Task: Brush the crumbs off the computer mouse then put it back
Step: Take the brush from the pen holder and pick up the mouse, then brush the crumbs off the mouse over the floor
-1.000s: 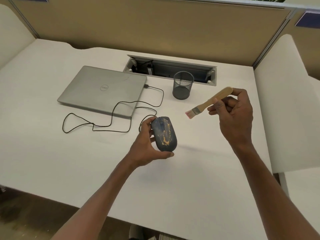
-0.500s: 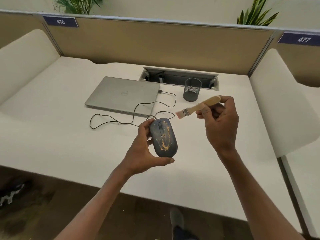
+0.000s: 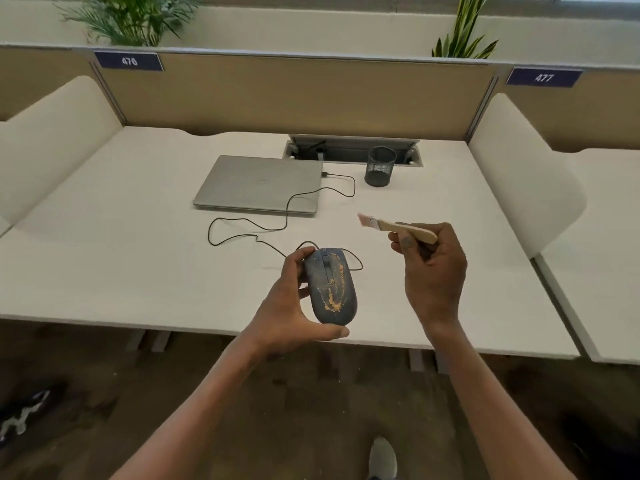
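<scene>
My left hand (image 3: 289,313) grips a dark grey wired computer mouse (image 3: 330,289), lifted near the white desk's front edge (image 3: 173,323). Orange crumbs streak the mouse's top and lie thick near its rear. The black cable (image 3: 287,216) runs from the mouse across the desk to the laptop. My right hand (image 3: 433,271) holds a small wooden-handled brush (image 3: 391,227) by its handle, up and to the right of the mouse. The pink bristles point left and do not touch the mouse.
A closed silver laptop (image 3: 259,183) lies at mid-desk. A black mesh pen cup (image 3: 380,167) stands beside an open cable hatch (image 3: 353,148). Tan partitions and white side panels (image 3: 519,174) bound the desk. A shoe (image 3: 382,457) shows on the floor below.
The view has pulled back from the desk, and both hands now sit nearer its front edge. The brush has tipped from slanting down-left to nearly level. The mouse stays gripped.
</scene>
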Available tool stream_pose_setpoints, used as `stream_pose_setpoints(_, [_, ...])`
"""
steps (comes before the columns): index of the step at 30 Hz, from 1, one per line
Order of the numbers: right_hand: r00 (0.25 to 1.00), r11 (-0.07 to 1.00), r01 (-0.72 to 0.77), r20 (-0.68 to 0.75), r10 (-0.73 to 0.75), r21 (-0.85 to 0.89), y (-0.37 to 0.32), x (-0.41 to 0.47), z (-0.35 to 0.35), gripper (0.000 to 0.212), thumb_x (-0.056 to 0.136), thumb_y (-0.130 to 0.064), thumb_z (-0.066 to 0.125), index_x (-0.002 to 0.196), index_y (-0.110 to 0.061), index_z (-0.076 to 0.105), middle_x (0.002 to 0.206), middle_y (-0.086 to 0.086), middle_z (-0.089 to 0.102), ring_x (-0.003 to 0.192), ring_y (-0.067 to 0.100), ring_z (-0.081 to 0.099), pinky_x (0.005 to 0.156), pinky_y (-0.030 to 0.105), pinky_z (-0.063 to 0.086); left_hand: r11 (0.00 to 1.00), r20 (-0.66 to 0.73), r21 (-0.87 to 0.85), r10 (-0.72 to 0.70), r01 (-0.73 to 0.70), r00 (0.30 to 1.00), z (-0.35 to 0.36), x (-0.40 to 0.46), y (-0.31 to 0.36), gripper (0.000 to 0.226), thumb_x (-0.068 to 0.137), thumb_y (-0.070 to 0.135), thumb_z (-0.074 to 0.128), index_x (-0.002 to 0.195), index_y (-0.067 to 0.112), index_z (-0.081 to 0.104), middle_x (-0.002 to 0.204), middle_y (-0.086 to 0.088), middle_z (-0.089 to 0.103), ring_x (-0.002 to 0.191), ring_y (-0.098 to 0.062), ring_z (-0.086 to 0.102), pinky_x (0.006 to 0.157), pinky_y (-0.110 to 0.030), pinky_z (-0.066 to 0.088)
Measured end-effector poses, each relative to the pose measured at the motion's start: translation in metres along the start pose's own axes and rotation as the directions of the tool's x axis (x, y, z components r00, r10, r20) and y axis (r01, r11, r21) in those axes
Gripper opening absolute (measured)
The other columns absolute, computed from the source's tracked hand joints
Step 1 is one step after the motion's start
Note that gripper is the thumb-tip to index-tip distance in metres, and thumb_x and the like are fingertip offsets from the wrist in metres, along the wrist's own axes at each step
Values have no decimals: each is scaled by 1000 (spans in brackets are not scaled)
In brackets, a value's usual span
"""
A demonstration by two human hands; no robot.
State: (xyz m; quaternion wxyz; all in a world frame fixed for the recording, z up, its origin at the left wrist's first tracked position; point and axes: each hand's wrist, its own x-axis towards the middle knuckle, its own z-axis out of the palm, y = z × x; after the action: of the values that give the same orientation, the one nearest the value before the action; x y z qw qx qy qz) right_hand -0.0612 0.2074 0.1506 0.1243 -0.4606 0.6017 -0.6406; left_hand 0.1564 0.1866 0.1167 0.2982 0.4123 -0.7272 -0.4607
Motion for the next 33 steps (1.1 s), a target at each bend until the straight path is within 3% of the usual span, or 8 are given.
stream_pose_setpoints(2, [999,1000,-28,-40,29,6,-4,-14,8,10,96,-17,65,103,-17,57,96,-16,70,90,12,74,78,25,60,1000,21,-7,3,-3,1000,0,-9,3,122,47,44,97,142,52,20,144,20,45,131,-3,52,104,-13,45])
stream_pose_setpoints(6, [993,996,-69,-95,73,50,-14,-35,25,11,97,-16,64,103,-17,55,99,-9,69,94,15,73,80,28,60,1000,50,-11,23,-22,998,2,-23,13,123,48,49,95,145,43,20,146,17,43,133,-3,50,102,-10,44])
stream_pose_setpoints(10, [989,983,-103,-93,117,149,-26,-56,30,10,99,-14,61,104,-18,53,95,-24,70,89,10,75,76,21,60,999,57,-33,42,-40,997,8,-36,25,125,47,49,94,147,37,21,149,11,43,135,-5,49,108,-19,45])
stream_pose_setpoints(15, [978,940,-168,-68,196,297,-40,-77,14,10,101,-13,58,109,-10,52,102,-2,72,86,15,77,70,23,61,997,75,-46,60,-56,995,14,-60,37,132,46,51,94,153,34,18,152,10,41,138,-7,48,110,-25,46])
stream_pose_setpoints(21, [981,929,-156,-57,185,337,-66,-111,-13,9,101,-12,58,108,-12,52,100,-4,72,87,16,77,73,26,62,996,54,-50,72,-69,996,23,-105,56,130,45,48,96,152,32,22,148,13,46,135,-4,51,107,-27,50])
stream_pose_setpoints(27, [981,919,-171,-24,192,356,-88,-151,-39,11,100,-12,58,108,-9,51,101,3,72,89,20,77,79,36,63,995,21,-83,62,-60,998,34,-157,69,135,45,47,98,155,32,22,143,23,46,130,9,52,102,-19,50])
stream_pose_setpoints(33, [976,918,-195,-27,217,344,-99,-185,-52,13,100,-14,58,109,-7,52,102,4,72,88,18,77,76,33,63,995,10,-67,77,-76,997,40,-194,72,131,46,44,98,153,35,24,147,14,49,135,-6,53,110,-41,49])
